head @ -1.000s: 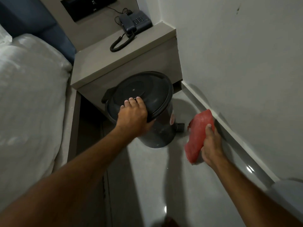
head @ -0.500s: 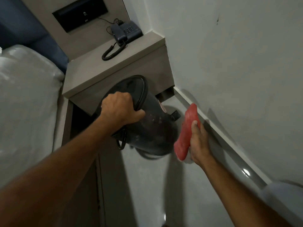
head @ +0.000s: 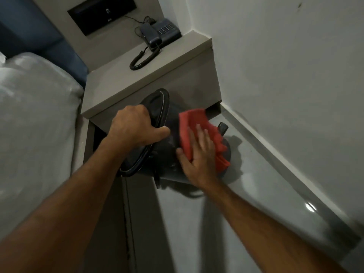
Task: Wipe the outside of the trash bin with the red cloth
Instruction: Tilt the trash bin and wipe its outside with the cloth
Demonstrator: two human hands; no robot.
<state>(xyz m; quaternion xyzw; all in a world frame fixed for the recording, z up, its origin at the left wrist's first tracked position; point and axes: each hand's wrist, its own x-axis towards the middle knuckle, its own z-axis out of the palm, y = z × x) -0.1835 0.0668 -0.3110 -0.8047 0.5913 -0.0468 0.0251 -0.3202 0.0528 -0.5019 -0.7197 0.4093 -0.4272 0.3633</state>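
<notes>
The dark grey trash bin (head: 169, 123) is tipped over towards me, lid end to the left, its base and black pedal (head: 223, 127) to the right near the floor. My left hand (head: 136, 126) grips the rim of the lid and holds the bin tilted. A red cloth (head: 194, 123) lies spread on the bin's side wall. My right hand (head: 199, 154) presses flat on the cloth, fingers apart. Most of the bin's side is hidden under the cloth and my hands.
A grey bedside cabinet (head: 122, 81) stands right behind the bin, with a dark telephone (head: 159, 33) on top. A white bed (head: 35, 119) fills the left. The white wall (head: 285, 75) and its skirting (head: 275, 154) run close on the right. Glossy grey floor (head: 226, 213) lies below.
My left hand has tipped the bin further onto its side. My right hand moved left from beside the bin and laid the red cloth flat on its wall.
</notes>
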